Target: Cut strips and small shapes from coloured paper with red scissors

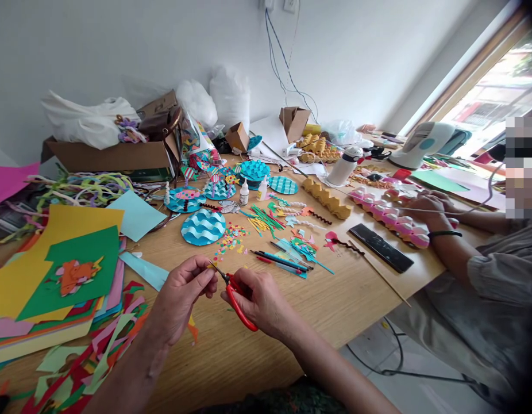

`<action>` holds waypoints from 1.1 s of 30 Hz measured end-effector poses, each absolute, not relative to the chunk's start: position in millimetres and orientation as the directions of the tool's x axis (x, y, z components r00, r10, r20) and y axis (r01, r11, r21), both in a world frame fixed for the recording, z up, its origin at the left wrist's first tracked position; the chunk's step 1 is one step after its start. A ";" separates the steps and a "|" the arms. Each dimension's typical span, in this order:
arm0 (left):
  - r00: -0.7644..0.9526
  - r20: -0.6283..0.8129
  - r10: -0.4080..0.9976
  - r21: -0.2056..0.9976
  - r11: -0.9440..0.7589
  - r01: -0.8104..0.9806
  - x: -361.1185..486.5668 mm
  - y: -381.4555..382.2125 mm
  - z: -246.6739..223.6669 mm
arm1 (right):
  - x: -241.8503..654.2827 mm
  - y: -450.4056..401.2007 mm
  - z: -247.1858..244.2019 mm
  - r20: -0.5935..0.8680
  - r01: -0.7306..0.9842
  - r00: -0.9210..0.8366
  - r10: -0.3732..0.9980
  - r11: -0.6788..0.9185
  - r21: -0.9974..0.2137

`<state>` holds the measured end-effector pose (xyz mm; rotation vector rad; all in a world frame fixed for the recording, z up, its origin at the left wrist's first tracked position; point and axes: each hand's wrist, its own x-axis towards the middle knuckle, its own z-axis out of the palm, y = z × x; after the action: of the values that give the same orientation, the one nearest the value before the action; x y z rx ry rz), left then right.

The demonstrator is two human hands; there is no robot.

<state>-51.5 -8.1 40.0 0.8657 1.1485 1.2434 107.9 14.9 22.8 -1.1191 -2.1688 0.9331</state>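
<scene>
My right hand (263, 299) is closed around the red handles of a pair of scissors (242, 310), whose dark blades point up and left toward my other hand. The thumb and fingers of my left hand (186, 293) are pinched together right at the blade tips; what they hold is too small to make out. Just beyond the blades lie small coloured paper dots (231, 238). A blue disc with wavy paper strips (203, 226) rests behind them. To the right are several pencils (283, 261) and cut blue and green paper bits (303, 247).
Coloured paper sheets (85, 215) and paper scraps (106, 351) cover the left side. Glue bottles (244, 192), a white flask (344, 167) and egg-carton strips (326, 198) stand farther back. At right, a co-worker's hands (430, 204) are by a pink egg-carton strip (390, 218).
</scene>
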 end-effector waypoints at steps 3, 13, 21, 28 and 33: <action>-0.064 -0.182 0.981 0.954 0.161 -0.252 -53.0 -9.1 39.9 | 107.8 15.6 22.2 0.133 0.481 -0.522 0.843 0.419 -0.770; -0.090 -0.202 0.975 0.950 0.172 -0.262 -55.0 -9.0 38.9 | 110.6 15.0 22.7 0.093 0.509 -0.521 0.849 0.396 -0.764; -0.112 -0.200 0.973 0.951 0.165 -0.260 -56.5 -8.3 43.2 | 111.0 15.5 22.1 0.098 0.532 -0.520 0.849 0.411 -0.741; -0.139 -0.212 0.967 0.939 0.162 -0.304 -54.0 -9.0 38.4 | 110.1 15.9 19.1 0.101 0.525 -0.512 0.853 0.405 -0.749; -0.114 -0.199 0.973 0.950 0.163 -0.267 -54.3 -9.7 36.7 | 110.4 15.2 21.9 0.100 0.512 -0.531 0.841 0.413 -0.753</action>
<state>-54.3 -9.7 36.7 0.8149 1.1951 1.2823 110.4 15.2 21.9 -1.1498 -2.2032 0.9362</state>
